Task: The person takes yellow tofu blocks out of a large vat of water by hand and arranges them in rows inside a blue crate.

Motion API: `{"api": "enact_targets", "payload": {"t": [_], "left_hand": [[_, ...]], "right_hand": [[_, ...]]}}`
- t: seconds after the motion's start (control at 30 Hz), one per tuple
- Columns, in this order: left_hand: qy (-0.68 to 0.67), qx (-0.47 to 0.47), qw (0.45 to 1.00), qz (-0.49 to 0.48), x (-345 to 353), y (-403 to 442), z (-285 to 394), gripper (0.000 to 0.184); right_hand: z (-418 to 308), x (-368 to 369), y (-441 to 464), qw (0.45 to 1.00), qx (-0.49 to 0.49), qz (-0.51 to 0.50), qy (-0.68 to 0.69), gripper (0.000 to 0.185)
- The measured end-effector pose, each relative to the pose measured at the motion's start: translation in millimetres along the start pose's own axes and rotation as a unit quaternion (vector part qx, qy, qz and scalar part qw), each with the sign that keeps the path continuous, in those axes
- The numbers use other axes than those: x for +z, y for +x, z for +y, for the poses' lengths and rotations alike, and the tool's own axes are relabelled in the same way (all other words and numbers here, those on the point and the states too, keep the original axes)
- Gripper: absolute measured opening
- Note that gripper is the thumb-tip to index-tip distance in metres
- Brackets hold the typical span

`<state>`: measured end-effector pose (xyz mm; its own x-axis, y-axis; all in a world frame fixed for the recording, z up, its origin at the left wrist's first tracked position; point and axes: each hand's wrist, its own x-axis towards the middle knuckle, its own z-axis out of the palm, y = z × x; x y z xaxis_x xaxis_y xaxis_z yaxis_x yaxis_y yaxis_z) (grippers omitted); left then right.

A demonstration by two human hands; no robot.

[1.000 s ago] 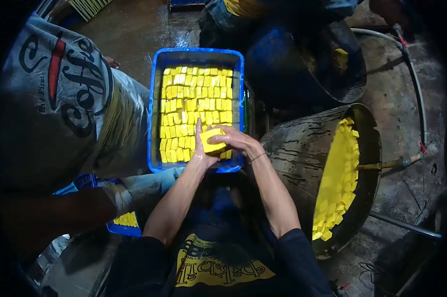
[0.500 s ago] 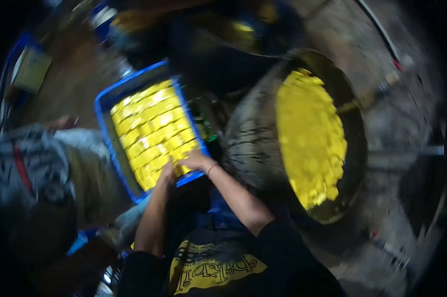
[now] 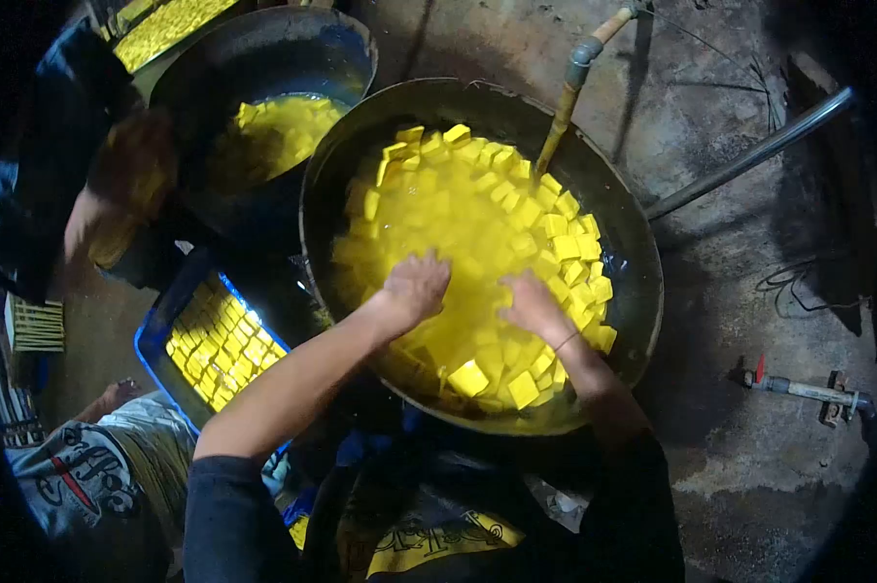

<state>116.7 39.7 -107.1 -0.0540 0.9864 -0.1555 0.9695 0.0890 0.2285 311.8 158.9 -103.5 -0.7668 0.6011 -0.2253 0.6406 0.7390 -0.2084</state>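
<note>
A big round metal vat holds cloudy yellow liquid with many yellow blocks in it, crowded along its right and lower sides. Over the middle of the liquid is my left hand, its fingers bent and slightly apart, with no block visible in it. My right hand is to its right, close to the liquid, thumb and fingers apart and nothing between them. Left of the vat, a blue crate contains rows of yellow blocks, partly hidden by my left forearm.
A second vat with yellow liquid stands at the upper left, beside a person's blurred arm. Another person in a printed grey shirt is at the lower left. A pipe reaches into the near vat; a metal bar extends from its right.
The view has swung right, towards the vat. Both my hands have moved from the blue crate to above the vat's liquid, and the yellow block held earlier is no longer in them.
</note>
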Motion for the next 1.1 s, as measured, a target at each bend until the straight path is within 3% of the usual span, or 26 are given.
{"api": "enact_targets", "payload": {"t": [0.03, 0.07, 0.1, 0.17, 0.2, 0.3, 0.33, 0.37, 0.43, 0.5, 0.57, 0.63, 0.7, 0.73, 0.77, 0.87, 0.93, 0.97, 1.03, 1.07, 1.1], "left_hand": [[0.095, 0.044, 0.992, -0.076, 31, 16, -2, 0.015], [0.084, 0.007, 0.989, -0.125, 65, 30, -6, 0.013], [0.071, -0.033, 0.982, -0.174, 86, 36, -11, 0.012], [0.083, -0.009, 0.979, -0.184, 79, 37, -16, 0.012], [0.091, 0.025, 0.977, -0.191, 71, 39, -18, 0.013], [-0.023, -0.014, 0.986, -0.163, 52, 43, -23, 0.014], [-0.086, 0.002, 0.994, -0.064, 54, 44, -23, 0.026], [-0.086, -0.002, 0.994, -0.066, 53, 50, -17, 0.026], [-0.209, -0.094, 0.973, -0.034, 49, 70, 4, 0.028], [-0.239, -0.057, 0.968, -0.047, 71, 84, 9, 0.025], [-0.157, -0.111, 0.981, 0.027, 84, 92, 35, 0.025], [-0.137, -0.154, 0.977, 0.054, 80, 95, 51, 0.026], [-0.241, -0.156, 0.956, -0.061, 109, 108, 43, 0.022], [-0.198, -0.057, 0.969, 0.135, 154, 103, 34, 0.018], [-0.198, -0.061, 0.969, 0.133, 150, 105, 31, 0.018], [-0.249, -0.082, 0.964, 0.048, 127, 106, 15, 0.02], [-0.334, -0.067, 0.935, -0.102, 87, 112, 4, 0.028], [-0.338, -0.067, 0.933, -0.102, 76, 111, 4, 0.028], [-0.408, 0.006, 0.902, -0.139, 61, 113, -3, 0.039], [-0.319, 0.071, 0.942, -0.079, 152, 125, -21, 0.042], [-0.319, 0.075, 0.942, -0.075, 128, 128, -18, 0.042]], "right_hand": [[19, 23, 1, 1.0, 0.003, -0.022, -0.014, 0.04], [38, 46, 2, 0.999, 0.005, -0.045, -0.029, 0.041], [61, 78, 5, 0.993, -0.075, -0.009, -0.095, 0.042], [81, 87, 16, 0.975, -0.159, 0.03, -0.154, 0.044], [85, 76, 18, 0.98, -0.166, -0.018, -0.104, 0.043], [94, 24, 27, 0.985, -0.142, -0.094, 0.025, 0.04], [95, 3, 39, 0.981, -0.113, -0.119, 0.102, 0.037], [99, -13, 51, 0.98, -0.116, -0.121, 0.104, 0.037], [110, -41, 81, 0.969, -0.085, -0.106, 0.204, 0.029], [112, -57, 116, 0.967, -0.005, -0.093, 0.239, 0.025], [108, -56, 143, 0.981, -0.007, -0.035, 0.193, 0.023], [90, -63, 157, 0.998, -0.016, 0.062, 0.011, 0.026], [98, -39, 180, 0.994, -0.073, 0.073, -0.037, 0.028], [100, -31, 187, 0.987, -0.096, 0.08, -0.098, 0.028], [100, -25, 192, 0.976, -0.118, 0.087, -0.158, 0.029], [118, -18, 206, 0.986, -0.127, 0.063, -0.087, 0.029], [136, -26, 209, 0.987, -0.154, 0.04, 0.018, 0.027], [144, -31, 209, 0.987, -0.154, 0.036, 0.016, 0.027], [155, -41, 207, 0.965, -0.168, 0.026, 0.202, 0.034], [141, -64, 197, 0.968, -0.111, 0.003, 0.225, 0.038], [137, -71, 192, 0.969, -0.111, 0.006, 0.221, 0.038]]}}
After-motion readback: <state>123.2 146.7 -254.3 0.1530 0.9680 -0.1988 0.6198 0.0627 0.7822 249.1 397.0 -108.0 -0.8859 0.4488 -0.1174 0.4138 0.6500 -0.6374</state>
